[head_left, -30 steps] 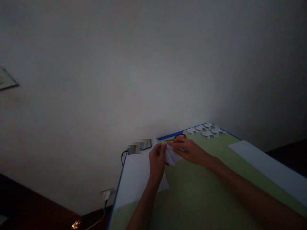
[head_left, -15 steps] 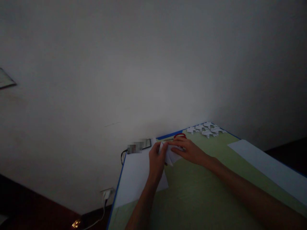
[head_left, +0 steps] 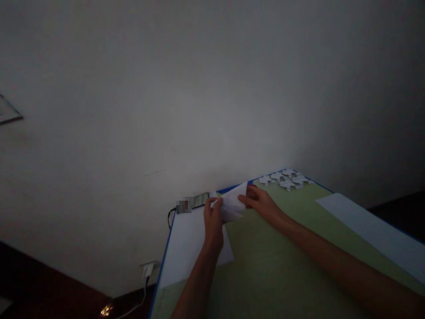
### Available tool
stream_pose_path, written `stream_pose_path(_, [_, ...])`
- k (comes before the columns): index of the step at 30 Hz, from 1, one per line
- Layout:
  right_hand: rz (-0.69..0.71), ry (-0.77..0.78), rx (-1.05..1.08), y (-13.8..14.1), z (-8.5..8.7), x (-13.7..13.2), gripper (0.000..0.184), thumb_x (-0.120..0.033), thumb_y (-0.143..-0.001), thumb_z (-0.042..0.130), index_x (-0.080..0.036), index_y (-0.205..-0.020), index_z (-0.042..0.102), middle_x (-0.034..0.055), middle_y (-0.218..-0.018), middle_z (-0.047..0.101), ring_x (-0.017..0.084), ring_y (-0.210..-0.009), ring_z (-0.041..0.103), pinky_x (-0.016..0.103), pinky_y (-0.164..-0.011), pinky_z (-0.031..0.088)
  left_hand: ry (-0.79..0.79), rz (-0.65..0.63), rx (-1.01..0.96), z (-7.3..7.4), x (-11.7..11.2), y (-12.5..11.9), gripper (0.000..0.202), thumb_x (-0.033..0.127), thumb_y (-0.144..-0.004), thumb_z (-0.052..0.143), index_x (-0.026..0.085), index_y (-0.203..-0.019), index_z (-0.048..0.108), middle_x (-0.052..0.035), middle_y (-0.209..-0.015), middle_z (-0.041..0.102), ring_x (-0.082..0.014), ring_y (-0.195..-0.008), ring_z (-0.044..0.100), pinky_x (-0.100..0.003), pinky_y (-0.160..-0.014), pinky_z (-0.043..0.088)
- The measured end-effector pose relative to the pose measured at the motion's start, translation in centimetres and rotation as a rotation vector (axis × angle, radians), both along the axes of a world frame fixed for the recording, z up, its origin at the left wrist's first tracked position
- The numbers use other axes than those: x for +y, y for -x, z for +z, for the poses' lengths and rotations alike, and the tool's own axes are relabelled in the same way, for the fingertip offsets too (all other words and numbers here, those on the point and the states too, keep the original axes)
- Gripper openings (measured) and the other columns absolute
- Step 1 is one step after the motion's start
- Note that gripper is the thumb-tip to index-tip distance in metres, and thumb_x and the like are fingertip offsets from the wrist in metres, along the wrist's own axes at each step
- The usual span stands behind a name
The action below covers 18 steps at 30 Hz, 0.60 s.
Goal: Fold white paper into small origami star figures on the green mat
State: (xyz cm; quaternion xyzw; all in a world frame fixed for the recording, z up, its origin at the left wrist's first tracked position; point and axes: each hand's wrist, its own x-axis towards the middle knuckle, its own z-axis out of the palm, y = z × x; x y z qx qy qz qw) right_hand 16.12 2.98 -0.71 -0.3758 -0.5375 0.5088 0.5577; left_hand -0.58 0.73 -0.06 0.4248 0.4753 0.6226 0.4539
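Head cam: white folded paper (head_left: 233, 204), creased; L hand (head_left: 212, 218) & R hand (head_left: 262, 203) grips pinching it

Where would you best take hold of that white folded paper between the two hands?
Probably by its two short ends, one from each side: the folded paper is raised off the green table, left hand pinching the left end, right hand the right.
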Motion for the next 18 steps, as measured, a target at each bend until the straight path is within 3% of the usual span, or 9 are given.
stream_pose_path(3, [-0.018,-0.13,-0.051,-0.6,0.2,0.3,0.035,-0.042,-0.079,0.071,-0.017,-0.103,0.069,0.0088,-0.099,0.074,0.023,-0.089,0.069,0.036,-0.08,0.055,-0.019,-0.057,0.166,0.3,-0.1,0.1,0.03,0.045,-0.075,0.07,0.017,-0.079,0.06,-0.0002,-0.073,0.06,-0.0134,-0.065,0.058,-0.022,-0.055,0.048])
stream_pose_path(7, [-0.006,-0.257,-0.221,-1.2,0.1,0.5,0.037,-0.035,-0.085,0.064,-0.018,-0.117,0.071,0.0082,-0.101,0.073,0.023,-0.091,0.066,0.035,-0.079,0.055,-0.116,-0.143,0.262,0.4,0.1,0.2,0.035,0.05,-0.08,0.069,0.015,-0.087,0.069,-0.0062,-0.086,0.069,-0.0165,-0.077,0.063,-0.026,-0.067,0.051])
stream_pose_path(11, [0.059,-0.29,-0.32,-1.0,0.0,-0.1,0.056,-0.031,-0.084,0.068,-0.019,-0.138,0.059,0.0056,-0.092,0.071,0.017,-0.077,0.064,0.031,-0.071,0.053,-0.139,-0.265,0.198,0.4,0.1,0.2,0.042,0.054,-0.085,0.066,0.017,-0.105,0.07,-0.0074,-0.097,0.07,-0.0177,-0.084,0.064,-0.026,-0.069,0.05])
stream_pose_path(15, [0.13,-0.311,-0.297,-0.8,0.3,-0.6,0.055,-0.031,-0.084,0.072,-0.023,-0.137,0.058,0.0022,-0.084,0.07,0.016,-0.075,0.064,0.029,-0.07,0.053,-0.135,-0.438,0.038,0.6,-0.4,0.0,0.047,0.049,-0.086,0.069,0.021,-0.123,0.062,-0.0081,-0.105,0.069,-0.0168,-0.085,0.065,-0.023,-0.068,0.049])
stream_pose_path(18, [0.133,-0.302,-0.262,-1.1,0.5,-0.7,0.054,-0.034,-0.084,0.073,-0.024,-0.135,0.058,0.0024,-0.086,0.071,0.017,-0.079,0.066,0.03,-0.073,0.054,-0.123,-0.445,-0.024,0.7,-0.5,-0.1,0.043,0.047,-0.086,0.07,0.022,-0.119,0.06,-0.0082,-0.106,0.069,-0.0163,-0.083,0.065,-0.023,-0.067,0.049])
